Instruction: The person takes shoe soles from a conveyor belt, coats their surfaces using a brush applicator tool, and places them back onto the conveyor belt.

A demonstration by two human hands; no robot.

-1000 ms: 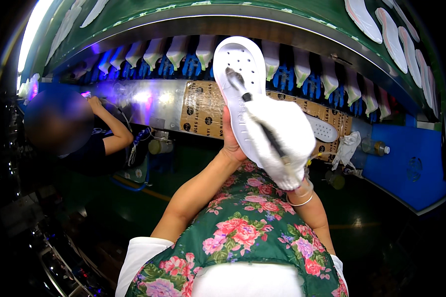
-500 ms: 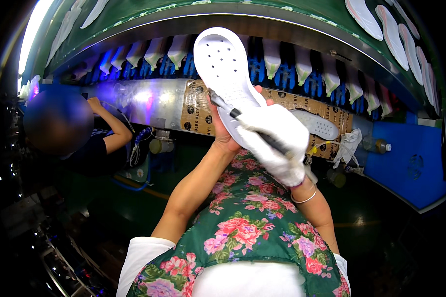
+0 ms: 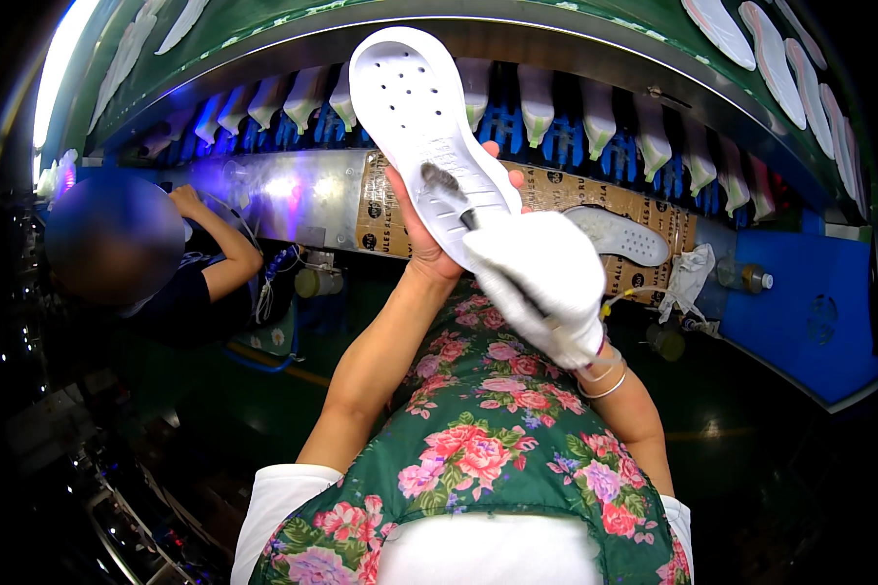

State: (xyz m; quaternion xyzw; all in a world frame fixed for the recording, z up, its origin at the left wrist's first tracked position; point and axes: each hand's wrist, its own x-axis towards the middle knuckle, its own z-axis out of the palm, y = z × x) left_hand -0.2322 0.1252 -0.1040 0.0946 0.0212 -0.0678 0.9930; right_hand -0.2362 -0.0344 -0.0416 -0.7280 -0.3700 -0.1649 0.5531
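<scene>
Shifted toward 11 o'clock since the earlier frames, the white sole (image 3: pixel 424 136) now has the brush (image 3: pixel 443 182) over its narrower half, no longer at its broad, perforated end. It is held up at a slant, broad end toward 11 o'clock and narrow end toward 5, in front of the tabletop (image 3: pixel 337 200). The left hand (image 3: pixel 427 249), bare and half closed, cradles the narrow half from beneath, thumb at the 9 o'clock edge and fingers curling past the 3 o'clock edge; such a grip presumably steadies the piece while leaving its upper face exposed. The right hand (image 3: pixel 546 273), in a white glove, is closed around the brush handle with the bristles toward 10 o'clock, probably so that the glove stays off most of the face; exact finger placement cannot be told. A second, greyish sole (image 3: pixel 624 236) lies at 3 o'clock on printed cardboard (image 3: pixel 376 210), with a white cloth (image 3: pixel 691 278) and a bottle (image 3: pixel 748 280) beyond. Toward 12 o'clock, wrapped shoe forms (image 3: pixel 598 122) and a metal ledge (image 3: pixel 556 47) limit reach; the broad end overlaps the ledge in view, though contact cannot be judged. Room for movement seems widest toward 9 o'clock and toward 6, above the floral apron (image 3: pixel 478 453)
</scene>
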